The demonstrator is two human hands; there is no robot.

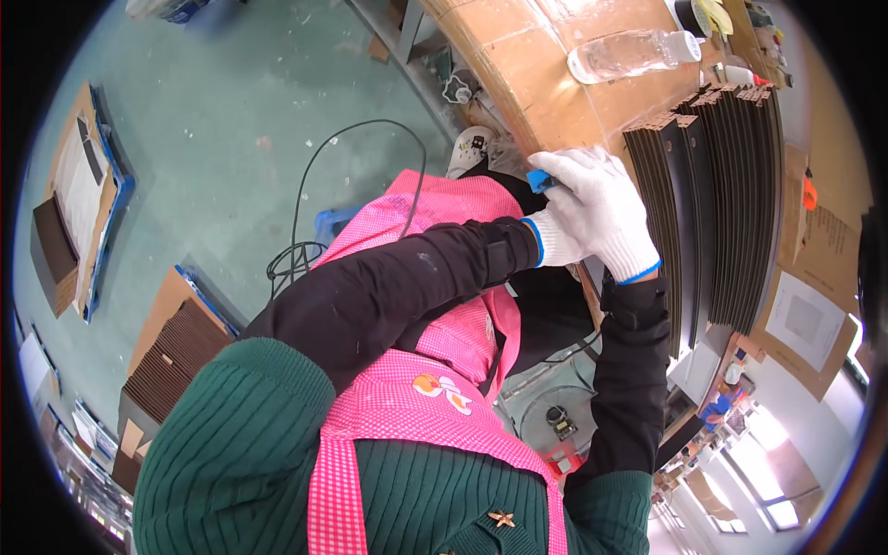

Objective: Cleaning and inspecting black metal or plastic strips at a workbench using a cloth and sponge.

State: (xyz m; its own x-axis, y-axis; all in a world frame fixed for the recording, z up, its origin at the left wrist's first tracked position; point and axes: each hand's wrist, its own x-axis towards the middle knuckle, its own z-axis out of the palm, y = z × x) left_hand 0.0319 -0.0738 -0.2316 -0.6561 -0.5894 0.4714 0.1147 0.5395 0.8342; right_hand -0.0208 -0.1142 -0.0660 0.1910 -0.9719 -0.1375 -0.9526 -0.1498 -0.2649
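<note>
Both my hands wear white knit gloves with blue-edged cuffs and meet at the edge of a cardboard-covered table. My right hand lies over the left, its fingers closed around a small blue piece whose kind I cannot make out; only its end shows. Pressed up against the right, my left hand has its fingers mostly hidden. Just right of both hands stand tight rows of dark brown panels on edge. A clear plastic bottle lies on its side beyond them on the table.
A black cable loops across the green floor to my left. Stacks of brown panels and a board-laden pallet stand farther left. Below my right forearm is a round transparent-looking stool or base. A cardboard box is at the right.
</note>
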